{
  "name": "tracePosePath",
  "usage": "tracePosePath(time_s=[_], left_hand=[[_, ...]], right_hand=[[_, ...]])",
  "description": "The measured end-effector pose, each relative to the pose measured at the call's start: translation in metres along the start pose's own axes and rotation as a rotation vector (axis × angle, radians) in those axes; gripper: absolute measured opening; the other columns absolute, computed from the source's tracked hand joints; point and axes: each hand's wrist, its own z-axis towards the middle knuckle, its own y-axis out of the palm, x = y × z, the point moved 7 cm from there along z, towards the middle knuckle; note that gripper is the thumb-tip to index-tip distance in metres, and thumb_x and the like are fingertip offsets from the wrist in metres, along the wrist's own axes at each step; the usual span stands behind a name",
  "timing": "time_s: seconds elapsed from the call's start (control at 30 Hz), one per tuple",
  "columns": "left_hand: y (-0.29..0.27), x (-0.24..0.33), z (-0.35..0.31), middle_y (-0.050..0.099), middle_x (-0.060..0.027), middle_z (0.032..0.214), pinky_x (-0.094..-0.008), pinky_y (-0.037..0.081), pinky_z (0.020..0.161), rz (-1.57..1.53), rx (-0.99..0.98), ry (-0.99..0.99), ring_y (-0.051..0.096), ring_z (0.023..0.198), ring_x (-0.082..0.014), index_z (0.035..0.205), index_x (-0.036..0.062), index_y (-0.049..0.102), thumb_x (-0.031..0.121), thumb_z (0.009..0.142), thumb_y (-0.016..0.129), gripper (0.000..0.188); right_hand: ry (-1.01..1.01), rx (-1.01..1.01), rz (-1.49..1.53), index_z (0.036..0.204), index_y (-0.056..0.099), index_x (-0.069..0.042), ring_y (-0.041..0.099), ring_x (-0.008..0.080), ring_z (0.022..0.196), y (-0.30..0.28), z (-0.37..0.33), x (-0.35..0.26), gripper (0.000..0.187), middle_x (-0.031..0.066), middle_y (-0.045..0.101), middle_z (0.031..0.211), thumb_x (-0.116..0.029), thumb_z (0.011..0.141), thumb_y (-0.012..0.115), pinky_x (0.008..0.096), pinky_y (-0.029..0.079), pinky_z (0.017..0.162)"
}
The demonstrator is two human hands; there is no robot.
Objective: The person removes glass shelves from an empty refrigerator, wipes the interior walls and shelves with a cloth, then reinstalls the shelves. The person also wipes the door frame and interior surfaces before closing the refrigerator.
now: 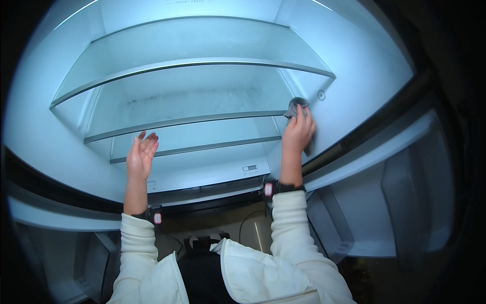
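An open refrigerator with a pale, lit interior stands before me. My right hand [299, 129] presses a grey cloth [297, 105] at the right end of the middle glass shelf [202, 118], beside the right inner wall [349, 86]. The cloth bunches around my fingertips, and part of it hangs below the hand. My left hand [142, 154] is raised near the left part of that shelf's front edge, fingers apart and holding nothing. Dark smudges or droplets show on the back wall above the middle shelf.
Higher up runs the upper glass shelf [192, 62]; a lower shelf [202, 148] lies beneath the middle one. A small control panel [250, 167] is near the bottom front. The right door [374, 202] and left door [61, 253] hang open on both sides, with bins.
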Motion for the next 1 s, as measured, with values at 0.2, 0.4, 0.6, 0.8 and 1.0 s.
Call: tracePosePath(time_s=[0.2, 0.4, 0.6, 0.8, 1.0], left_hand=[[0.028, 0.022, 0.009, 0.053, -0.0278, 0.126, -0.0411, 0.050, 0.097, 0.005, 0.074, -0.048, 0.055, 0.118, -0.0367, 0.133, -0.0065, 0.042, 0.033, 0.105, 0.033, 0.049], [0.025, 0.022, 0.015, 0.054, -0.0274, 0.124, -0.0386, 0.052, 0.096, 0.018, 0.094, -0.071, 0.057, 0.116, -0.0341, 0.131, -0.0069, 0.044, 0.032, 0.105, 0.031, 0.048], [0.025, 0.016, 0.019, 0.056, -0.0261, 0.121, -0.0394, 0.052, 0.097, -0.122, 0.041, -0.068, 0.057, 0.114, -0.0334, 0.128, -0.0062, 0.047, 0.031, 0.104, 0.037, 0.045], [0.047, -0.008, 0.029, 0.058, -0.0239, 0.119, -0.0436, 0.048, 0.100, -0.249, -0.188, -0.105, 0.060, 0.105, -0.0335, 0.120, -0.0020, 0.054, 0.029, 0.099, 0.050, 0.037], [0.064, -0.014, 0.043, 0.057, -0.0241, 0.124, -0.0453, 0.047, 0.098, -0.220, -0.040, -0.160, 0.058, 0.113, -0.0358, 0.126, 0.0011, 0.050, 0.032, 0.095, 0.059, 0.045]], right_hand=[[0.241, -0.397, -0.119, 0.121, 0.064, -0.011, 0.057, 0.0390, 0.105, 0.052, 0.014, 0.033, 0.038, 0.0158, 0.057, 0.126, -0.018, 0.085, 0.053, 0.0447, 0.047, 0.093], [-0.083, -0.644, 0.060, 0.109, 0.068, -0.009, 0.060, 0.0362, 0.095, 0.045, -0.013, -0.094, 0.032, 0.0160, 0.065, 0.103, -0.016, 0.080, 0.056, 0.0446, 0.050, 0.085], [-0.314, -0.646, 0.666, 0.105, 0.070, -0.009, 0.061, 0.0302, 0.082, 0.025, -0.051, -0.181, 0.034, 0.0130, 0.065, 0.094, -0.006, 0.075, 0.055, 0.0368, 0.051, 0.076], [0.425, -0.884, 1.132, 0.107, 0.069, 0.001, 0.061, 0.0121, 0.083, 0.045, -0.093, -0.097, 0.030, 0.0062, 0.068, 0.090, -0.021, 0.091, 0.054, 0.0281, 0.049, 0.073], [1.229, -0.875, 1.681, 0.125, 0.056, -0.006, 0.059, 0.0269, 0.109, 0.106, -0.098, -0.031, 0.063, 0.0105, 0.062, 0.120, -0.060, 0.095, 0.045, 0.0433, 0.047, 0.096]])
